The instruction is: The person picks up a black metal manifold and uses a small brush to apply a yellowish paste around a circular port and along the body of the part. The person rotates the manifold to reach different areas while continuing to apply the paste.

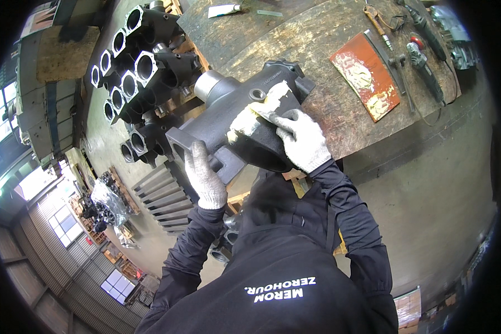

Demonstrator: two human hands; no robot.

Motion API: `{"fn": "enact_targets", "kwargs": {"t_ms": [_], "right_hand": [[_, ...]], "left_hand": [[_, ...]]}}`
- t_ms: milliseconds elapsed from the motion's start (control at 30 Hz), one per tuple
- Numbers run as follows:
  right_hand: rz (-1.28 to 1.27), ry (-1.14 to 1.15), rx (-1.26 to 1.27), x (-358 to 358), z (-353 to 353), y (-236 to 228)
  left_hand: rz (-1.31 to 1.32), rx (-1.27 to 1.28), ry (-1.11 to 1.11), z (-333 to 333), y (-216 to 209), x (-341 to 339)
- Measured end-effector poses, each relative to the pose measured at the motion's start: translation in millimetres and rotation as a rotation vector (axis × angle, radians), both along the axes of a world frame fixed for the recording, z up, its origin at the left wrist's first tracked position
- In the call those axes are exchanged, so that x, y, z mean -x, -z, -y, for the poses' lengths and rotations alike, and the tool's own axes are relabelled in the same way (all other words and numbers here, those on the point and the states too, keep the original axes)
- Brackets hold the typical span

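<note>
A large black cast pipe fitting (217, 111) lies on the near left part of the worktable, with a bare metal neck on its far side. Cream-coloured putty (254, 115) is smeared in a thick band across its rounded body, beside a small round port. My left hand (206, 181), in a pale knit glove, is closed over the edge of the fitting's square flange. My right hand (303, 142), gloved alike, is closed on a thin putty spreader (270, 116) whose tip touches the putty; the fingers hide most of the tool.
On the worktable (328, 39), a reddish-brown board (365, 77) carries more putty. Beyond it lie an angle grinder (425, 69), another corded tool (423, 28) and a hammer (401, 72). A white tube (224, 10) rests at the far edge. Several black castings (142, 72) stand on the left.
</note>
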State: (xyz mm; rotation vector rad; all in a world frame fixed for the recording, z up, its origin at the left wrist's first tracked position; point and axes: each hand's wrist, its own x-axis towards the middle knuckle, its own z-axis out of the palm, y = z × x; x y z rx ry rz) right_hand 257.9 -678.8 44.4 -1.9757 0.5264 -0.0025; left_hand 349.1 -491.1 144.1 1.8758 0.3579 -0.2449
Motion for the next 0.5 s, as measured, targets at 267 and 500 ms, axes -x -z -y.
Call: {"fn": "enact_targets", "kwargs": {"t_ms": [267,500], "right_hand": [[0.089,-0.029,0.051,6,-16,-20],[0.104,-0.076,0.081,7,-24,-41]], "left_hand": [[-0.028,0.065,-0.011,-3,3,1],[0.003,0.022,-0.018,-2,1,2]]}}
